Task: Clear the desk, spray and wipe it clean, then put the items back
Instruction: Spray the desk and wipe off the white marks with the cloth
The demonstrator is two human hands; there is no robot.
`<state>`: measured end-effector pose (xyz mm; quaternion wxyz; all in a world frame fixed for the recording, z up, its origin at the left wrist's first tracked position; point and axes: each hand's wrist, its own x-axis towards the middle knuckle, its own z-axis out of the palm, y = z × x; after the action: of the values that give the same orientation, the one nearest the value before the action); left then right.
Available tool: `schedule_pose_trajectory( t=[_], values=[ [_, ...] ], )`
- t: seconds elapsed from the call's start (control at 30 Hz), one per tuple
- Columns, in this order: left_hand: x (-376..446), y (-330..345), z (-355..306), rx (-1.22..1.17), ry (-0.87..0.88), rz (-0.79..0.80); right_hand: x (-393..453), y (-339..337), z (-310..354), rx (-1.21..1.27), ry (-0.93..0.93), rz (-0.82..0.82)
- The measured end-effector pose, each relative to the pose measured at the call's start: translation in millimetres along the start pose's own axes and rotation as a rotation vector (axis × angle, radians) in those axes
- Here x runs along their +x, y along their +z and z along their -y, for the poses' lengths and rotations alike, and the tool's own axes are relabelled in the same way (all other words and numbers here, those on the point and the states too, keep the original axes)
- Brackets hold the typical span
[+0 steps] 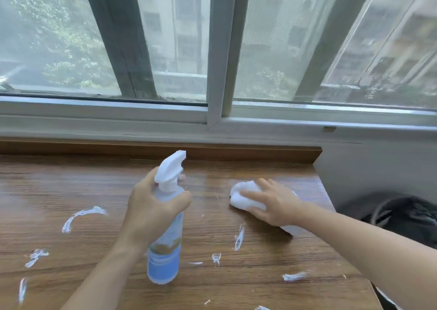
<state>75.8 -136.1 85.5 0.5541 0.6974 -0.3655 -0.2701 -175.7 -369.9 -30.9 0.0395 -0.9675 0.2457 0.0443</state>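
Note:
My left hand (153,205) grips the neck of a clear spray bottle (166,245) with a white trigger head and a blue label, held above the wooden desk (71,191) with the nozzle pointing toward the window. My right hand (269,203) presses flat on a wad of white tissue (243,196) lying on the desk's right part, fingers spread over it. White streaks and smears (80,217) mark the desk surface in several places around both hands.
A raised wooden lip (236,152) runs along the desk's back edge under the white window frame (212,118). The desk's right edge drops off beside a white wall; a dark bag (406,217) sits below it at the right.

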Motion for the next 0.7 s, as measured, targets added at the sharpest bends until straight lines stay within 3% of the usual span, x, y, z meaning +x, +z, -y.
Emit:
schedule_pose_trajectory(
  t=[0.27,0.57,0.7],
  values=[
    [27.4,-10.2,13.0,-0.029,0.138,0.063,64.8,-6.6,5.4,0.033,0.585,-0.068],
    [47.8,25.0,41.4,-0.038,0.375,-0.055,-28.8,5.5,46.5,0.003,0.315,-0.061],
    [44.0,30.4,47.8,-0.027,0.519,-0.067,-51.6,14.3,53.2,-0.046,0.296,-0.096]
  ],
)
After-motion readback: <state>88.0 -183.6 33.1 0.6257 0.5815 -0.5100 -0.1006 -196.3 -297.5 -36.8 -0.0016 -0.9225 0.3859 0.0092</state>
